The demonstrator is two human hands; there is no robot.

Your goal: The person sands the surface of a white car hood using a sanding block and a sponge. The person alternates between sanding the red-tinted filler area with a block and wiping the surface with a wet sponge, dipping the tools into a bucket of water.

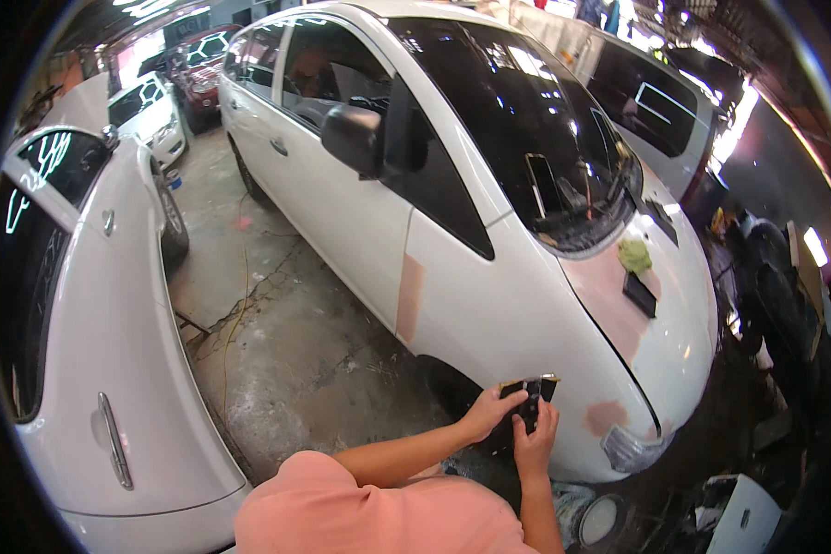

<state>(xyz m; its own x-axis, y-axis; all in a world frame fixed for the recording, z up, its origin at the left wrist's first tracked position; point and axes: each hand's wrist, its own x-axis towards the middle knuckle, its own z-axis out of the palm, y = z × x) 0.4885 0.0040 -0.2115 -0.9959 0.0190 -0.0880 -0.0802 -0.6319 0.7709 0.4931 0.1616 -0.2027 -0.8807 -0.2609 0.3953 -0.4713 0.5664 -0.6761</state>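
In front of the white car's [489, 305] front wheel arch, both my hands are closed on a small dark block with a yellow edge [532, 388]; I cannot make out its exact kind. My left hand [486, 414] grips its left side with the thumb on top. From below and the right, my right hand [535, 438] holds the same piece. On the hood, a black sanding block [639, 295] lies beside a crumpled green cloth [634, 256]. Pinkish filler patches [606, 417] show on the fender, the hood and near the door edge.
A second pale car [138, 369] stands close on the left, with a concrete floor strip [286, 305] between. Near my right forearm is an open bucket [602, 520]. Loose panels [746, 517] lean at lower right. A phone-like object [540, 180] shows at the windshield.
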